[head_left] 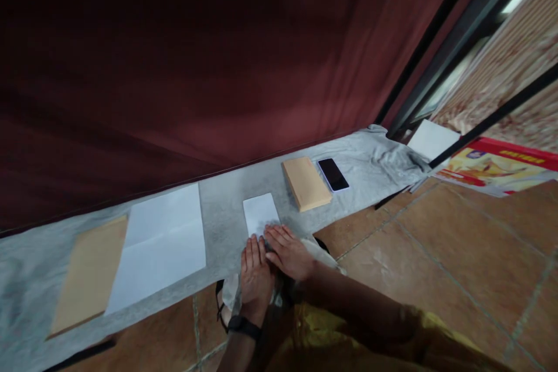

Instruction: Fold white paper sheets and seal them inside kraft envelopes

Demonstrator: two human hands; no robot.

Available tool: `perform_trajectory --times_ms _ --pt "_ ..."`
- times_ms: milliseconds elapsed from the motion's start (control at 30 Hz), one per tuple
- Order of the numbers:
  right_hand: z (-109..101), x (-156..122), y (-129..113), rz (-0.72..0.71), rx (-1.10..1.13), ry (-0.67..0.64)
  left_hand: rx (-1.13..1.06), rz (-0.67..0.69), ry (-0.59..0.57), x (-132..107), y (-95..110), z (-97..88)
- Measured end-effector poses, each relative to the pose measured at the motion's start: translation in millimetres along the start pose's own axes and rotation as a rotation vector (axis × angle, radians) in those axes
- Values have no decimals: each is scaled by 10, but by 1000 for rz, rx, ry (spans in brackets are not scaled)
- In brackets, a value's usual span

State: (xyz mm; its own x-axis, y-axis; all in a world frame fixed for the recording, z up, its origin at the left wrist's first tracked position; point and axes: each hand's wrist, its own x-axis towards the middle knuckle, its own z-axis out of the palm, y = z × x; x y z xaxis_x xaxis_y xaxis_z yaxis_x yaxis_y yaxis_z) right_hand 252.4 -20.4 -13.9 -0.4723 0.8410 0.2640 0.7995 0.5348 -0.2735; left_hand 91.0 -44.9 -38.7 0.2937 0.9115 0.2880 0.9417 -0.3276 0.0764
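Note:
My left hand (255, 274) and my right hand (286, 251) lie flat, fingers stretched out, side by side on the near end of a small folded white paper (260, 212). The paper rests on a grey cloth (222, 215) spread along the floor. A black watch is on my left wrist. Neither hand holds anything.
On the cloth to the left lie a large white sheet (162, 244) and a brown envelope (89, 273). To the right are a stack of small brown envelopes (305, 182) and a black phone (333, 174). A dark red curtain (196, 58) hangs behind. Terracotta floor tiles (436, 256) and a red printed poster (497, 168) are at right.

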Motion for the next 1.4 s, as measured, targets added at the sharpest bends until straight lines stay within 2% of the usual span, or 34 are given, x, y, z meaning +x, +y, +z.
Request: perform_trajectory --times_ms 133,300,467,633,767,1167,1400 --pt "112 10 -136 -5 21 23 -6 37 30 -25 -95 69" --pt "197 -69 -160 43 13 60 -12 51 27 -44 -120 83" --pt "192 -116 -184 81 28 78 -2 56 18 -18 -142 50" --pt "202 -138 -188 107 47 82 -35 111 -49 40 -279 -25" --pt "219 -157 -183 130 69 101 -83 125 -56 65 -356 -53" --pt "190 -168 -196 150 68 62 -88 60 -54 94 -300 -53" --pt "151 -68 -210 180 74 107 -265 8 -74 243 -419 -164"
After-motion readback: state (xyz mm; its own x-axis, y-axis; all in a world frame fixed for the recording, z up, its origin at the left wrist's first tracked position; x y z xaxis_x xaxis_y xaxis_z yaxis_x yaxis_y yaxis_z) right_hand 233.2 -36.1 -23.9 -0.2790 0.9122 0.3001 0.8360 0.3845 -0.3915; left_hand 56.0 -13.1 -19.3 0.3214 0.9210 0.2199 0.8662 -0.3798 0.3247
